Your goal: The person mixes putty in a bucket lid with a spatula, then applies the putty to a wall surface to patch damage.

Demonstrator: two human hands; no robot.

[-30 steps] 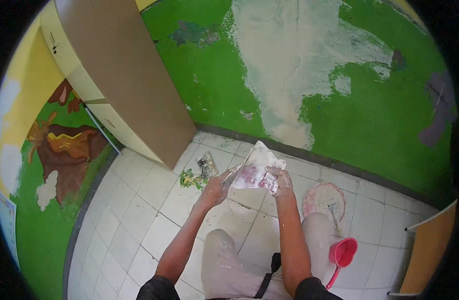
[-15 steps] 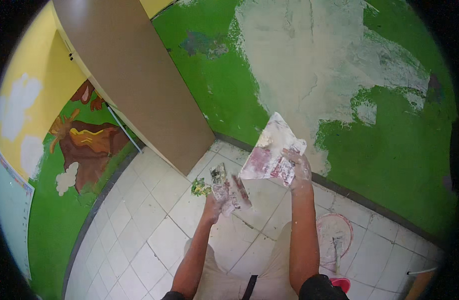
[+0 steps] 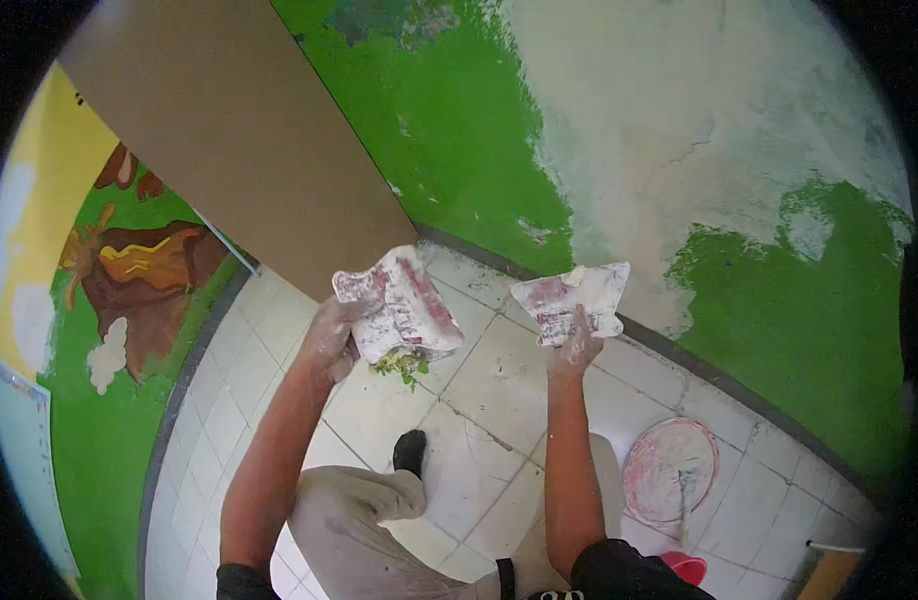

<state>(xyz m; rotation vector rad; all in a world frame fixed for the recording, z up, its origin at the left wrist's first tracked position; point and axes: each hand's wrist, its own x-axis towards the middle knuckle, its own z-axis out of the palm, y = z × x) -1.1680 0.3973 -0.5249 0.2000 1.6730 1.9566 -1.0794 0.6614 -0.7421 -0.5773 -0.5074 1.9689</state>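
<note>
My left hand grips a flat plaster-caked scraper, white with red showing through, held up in front of me. My right hand holds a second plaster-smeared scraper with a lump of white filler on its edge, raised close to the green wall. A wide patch of white filler covers the wall just above the right-hand scraper. Both hands are dusted with plaster.
A brown board leans against the wall at left. A round plaster-smeared lid lies on the white tiled floor at right, with a red scoop near it. A green scrap lies on the tiles. My knee is bent below.
The two scrapers were together a second ago; they have moved apart, the right one rising toward the wall. The view has tilted upward to the wall.
</note>
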